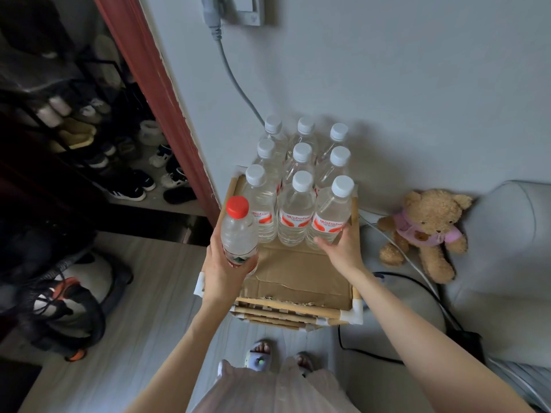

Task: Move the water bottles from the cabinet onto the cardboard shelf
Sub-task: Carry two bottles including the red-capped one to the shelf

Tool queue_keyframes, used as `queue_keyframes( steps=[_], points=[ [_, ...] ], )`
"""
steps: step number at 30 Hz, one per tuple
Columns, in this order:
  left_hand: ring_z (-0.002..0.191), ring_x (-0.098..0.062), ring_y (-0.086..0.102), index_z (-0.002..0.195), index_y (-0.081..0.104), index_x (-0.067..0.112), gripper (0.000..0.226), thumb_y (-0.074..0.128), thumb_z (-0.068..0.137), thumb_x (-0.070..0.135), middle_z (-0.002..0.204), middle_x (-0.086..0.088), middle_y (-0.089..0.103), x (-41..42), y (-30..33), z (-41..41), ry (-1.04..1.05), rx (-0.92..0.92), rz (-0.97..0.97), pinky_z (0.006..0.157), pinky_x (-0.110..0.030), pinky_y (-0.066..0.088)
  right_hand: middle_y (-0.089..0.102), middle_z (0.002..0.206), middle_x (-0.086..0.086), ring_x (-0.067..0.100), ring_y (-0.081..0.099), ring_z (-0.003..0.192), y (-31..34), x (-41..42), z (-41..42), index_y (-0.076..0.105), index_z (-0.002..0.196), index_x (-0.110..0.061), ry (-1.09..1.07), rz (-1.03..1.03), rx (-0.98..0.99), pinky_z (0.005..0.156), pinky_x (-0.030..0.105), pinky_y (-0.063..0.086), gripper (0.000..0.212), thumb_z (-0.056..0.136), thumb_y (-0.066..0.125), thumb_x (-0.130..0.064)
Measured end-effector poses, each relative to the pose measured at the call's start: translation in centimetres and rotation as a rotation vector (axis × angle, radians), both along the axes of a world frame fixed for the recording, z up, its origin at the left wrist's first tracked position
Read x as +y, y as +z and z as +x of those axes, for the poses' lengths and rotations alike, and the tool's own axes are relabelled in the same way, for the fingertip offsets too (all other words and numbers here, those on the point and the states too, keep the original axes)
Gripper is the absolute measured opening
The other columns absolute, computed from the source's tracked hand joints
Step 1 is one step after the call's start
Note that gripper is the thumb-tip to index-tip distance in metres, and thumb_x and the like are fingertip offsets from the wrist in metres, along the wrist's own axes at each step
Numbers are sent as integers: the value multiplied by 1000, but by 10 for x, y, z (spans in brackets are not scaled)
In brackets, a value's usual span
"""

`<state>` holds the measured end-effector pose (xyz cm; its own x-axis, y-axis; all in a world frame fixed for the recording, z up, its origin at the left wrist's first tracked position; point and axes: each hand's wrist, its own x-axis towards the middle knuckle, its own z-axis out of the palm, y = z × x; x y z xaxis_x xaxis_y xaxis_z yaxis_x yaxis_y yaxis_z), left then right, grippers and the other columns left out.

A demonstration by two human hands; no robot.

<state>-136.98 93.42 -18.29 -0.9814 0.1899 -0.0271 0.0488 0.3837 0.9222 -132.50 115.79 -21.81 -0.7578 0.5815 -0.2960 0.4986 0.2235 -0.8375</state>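
Note:
A cardboard shelf [298,275] with rolled-paper rails stands against the wall. Several white-capped water bottles [298,204] stand upright on its back part in three rows. My left hand [220,269] grips a red-capped water bottle [238,234] upright over the shelf's front left corner, beside the front row. My right hand [343,245] curls around the lower part of the front right white-capped bottle [331,216]. The front half of the shelf top is bare cardboard.
A teddy bear [426,231] sits to the right against a pale sofa [507,263], with cables [417,263] on the floor. A red door frame [158,93] and shoe rack [89,144] lie left. A dark bag [59,299] rests on the floor at left.

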Motion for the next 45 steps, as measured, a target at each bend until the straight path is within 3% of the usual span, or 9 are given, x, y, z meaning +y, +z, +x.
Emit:
queue_keyframes(
  steps=[6,12,16,21,28,37,45],
  points=[
    [117,-13,47,123,34,43,81,81,63,17,125,7,48,13,-7,0,28,-26,53,96,-44,46,54,126,5,20,50,117,-3,1,1,41,125,-14,-10,-22,-4,91,27,36,57,78,70,-28],
    [119,-12,42,129,30,40,89,82,62,14,125,9,43,25,-14,0,42,8,67,100,-44,42,55,125,3,18,50,117,0,0,2,44,124,-16,13,-36,10,92,25,34,52,80,69,-27],
    [121,-16,45,117,29,57,88,83,61,17,128,7,41,21,-23,0,59,-47,148,95,-47,47,54,128,4,20,49,118,2,-1,3,42,125,-16,11,-39,7,92,26,34,53,80,68,-27],
    [122,-17,44,131,28,29,84,80,66,18,134,-3,40,13,-45,8,2,-163,82,101,-42,43,55,125,2,19,54,114,-4,0,3,41,124,-18,13,-49,-6,93,28,39,55,78,70,-29],
    [110,-20,52,118,37,25,66,77,68,36,117,0,51,24,-57,11,124,-212,-49,91,-47,49,60,119,2,20,57,109,-16,7,3,44,121,-20,3,-4,-75,96,38,46,56,75,72,-34],
    [106,-25,54,110,37,21,56,76,70,25,116,-9,52,29,-63,10,154,-185,-79,87,-51,49,62,119,3,19,57,110,-20,4,2,47,116,-20,-23,-71,-46,94,31,43,43,79,69,-26],
    [105,-26,55,108,36,24,56,77,70,24,116,-10,53,28,-64,9,162,-204,-96,86,-51,50,58,126,3,19,54,116,-14,6,2,43,124,-18,-2,-116,-72,94,30,39,50,81,68,-24]
  ],
)
